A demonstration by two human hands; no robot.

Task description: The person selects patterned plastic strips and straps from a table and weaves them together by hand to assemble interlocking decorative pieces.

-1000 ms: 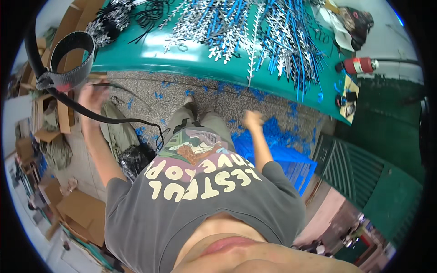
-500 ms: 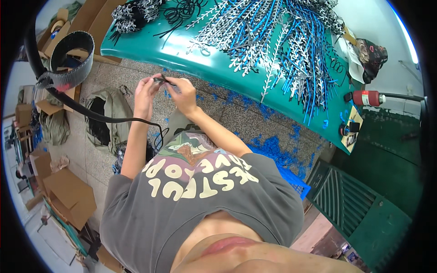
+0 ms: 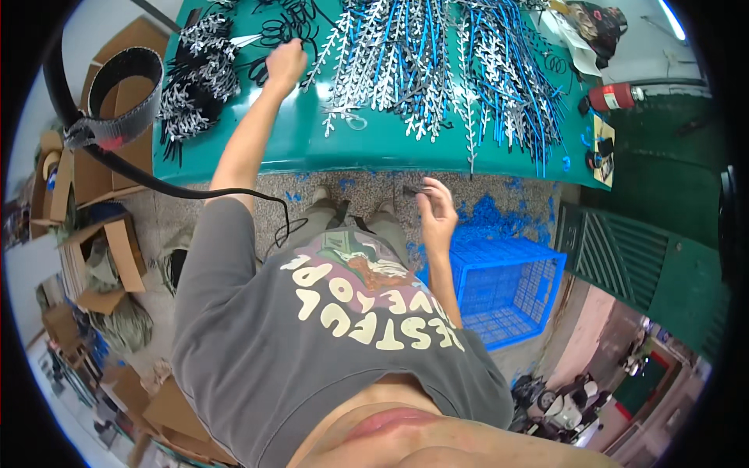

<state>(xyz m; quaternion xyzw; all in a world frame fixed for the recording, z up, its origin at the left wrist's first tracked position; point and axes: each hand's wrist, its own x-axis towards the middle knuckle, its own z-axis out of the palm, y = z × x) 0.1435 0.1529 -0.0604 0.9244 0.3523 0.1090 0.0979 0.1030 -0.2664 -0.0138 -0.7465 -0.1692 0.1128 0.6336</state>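
My left hand [image 3: 287,66] is stretched forward over the table, its fingers curled down at a heap of black coiled cord [image 3: 281,30]. What those fingers hold, if anything, is hidden under the hand. My right hand [image 3: 439,210] is raised before the table's near edge, thumb and fingers pinched on a small dark piece [image 3: 413,189] too small to name. Silver-leaved strands [image 3: 378,74] with black and blue stems lie spread to the right of the left hand. Left of it are bundles of similar silver-leaved sprays [image 3: 204,66] with black stems.
The green table [image 3: 312,152] spans the front. A blue crate [image 3: 507,292] stands on the floor at my right, near blue scraps [image 3: 491,214]. A black cable [image 3: 172,189] crosses my left arm from a hanging ring [image 3: 125,93]. Cardboard boxes [image 3: 125,257] stand left; a red cylinder [image 3: 612,97] is beyond the table's right end.
My hands were together before my chest on a small dark thing. They have parted: the left has reached forward onto the table, the right has moved right. My view has turned.
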